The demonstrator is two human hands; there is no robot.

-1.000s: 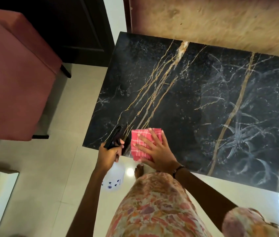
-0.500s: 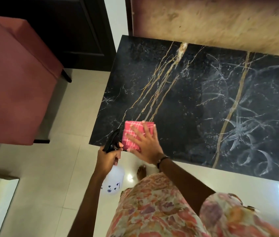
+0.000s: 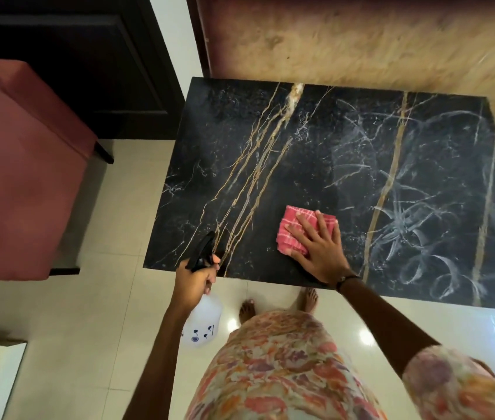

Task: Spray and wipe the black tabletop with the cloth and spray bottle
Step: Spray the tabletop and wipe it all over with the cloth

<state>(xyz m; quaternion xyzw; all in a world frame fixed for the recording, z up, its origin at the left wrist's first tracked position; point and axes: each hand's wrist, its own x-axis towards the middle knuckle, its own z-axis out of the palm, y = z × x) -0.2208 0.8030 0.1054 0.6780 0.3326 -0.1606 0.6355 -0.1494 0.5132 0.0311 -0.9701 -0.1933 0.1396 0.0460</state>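
Observation:
The black marble tabletop [image 3: 316, 165] with gold veins fills the middle of the view; wet streaks show on its right part. A folded pink checked cloth [image 3: 294, 225] lies flat near the front edge. My right hand [image 3: 319, 250] presses on the cloth with fingers spread. My left hand [image 3: 194, 281] grips a white spray bottle [image 3: 202, 322] by its black trigger head, just off the table's front left corner, nozzle over the edge.
A red upholstered chair [image 3: 19, 171] stands to the left of the table. A dark door [image 3: 73, 65] is behind it. A tan wall panel [image 3: 361, 40] backs the table. Glossy cream floor tiles [image 3: 88, 328] lie below, with my bare feet at the table edge.
My right hand has slid the cloth rightward along the front edge, away from the left corner. The spray bottle in my left hand stays near the corner.

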